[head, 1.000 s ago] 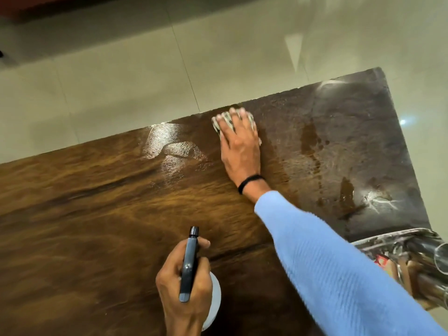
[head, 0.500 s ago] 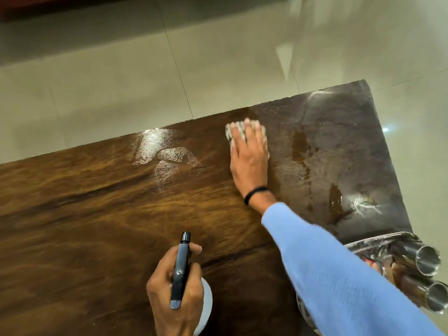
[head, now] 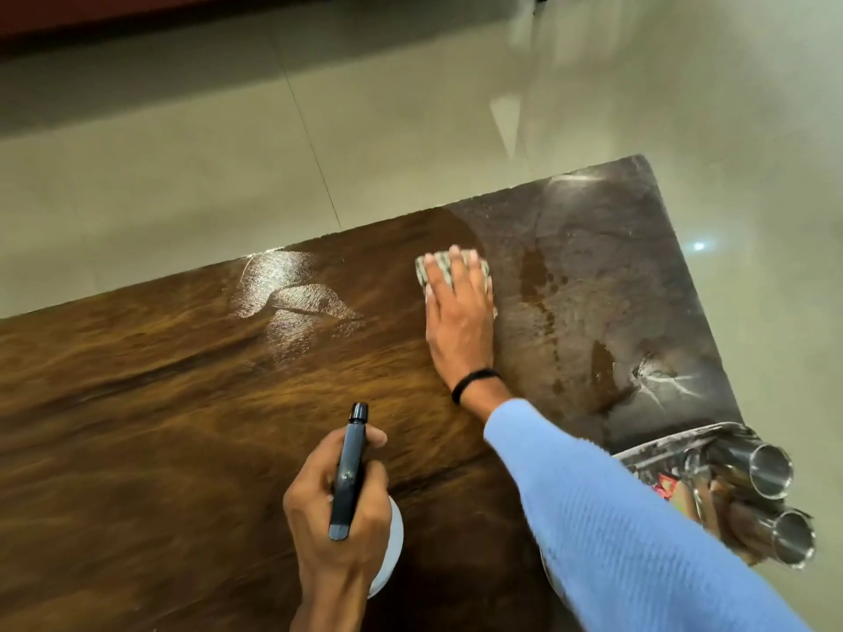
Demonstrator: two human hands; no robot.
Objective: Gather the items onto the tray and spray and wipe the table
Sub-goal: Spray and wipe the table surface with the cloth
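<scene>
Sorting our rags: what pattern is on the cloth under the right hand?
The cloth shows a grey-and-white check, in the head view, mostly under the right hand.

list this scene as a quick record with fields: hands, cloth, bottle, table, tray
left hand: grips the spray bottle, nozzle pointing away over the table
right hand: flat, fingers straight, pressing the cloth
cloth: checked, folded, near the far edge of the table
table: dark wood, wet streaks on its right part
tray: at the table's near right end, partly hidden by the blue sleeve
on tray: two steel cups lying on their sides; other items unclear
</scene>
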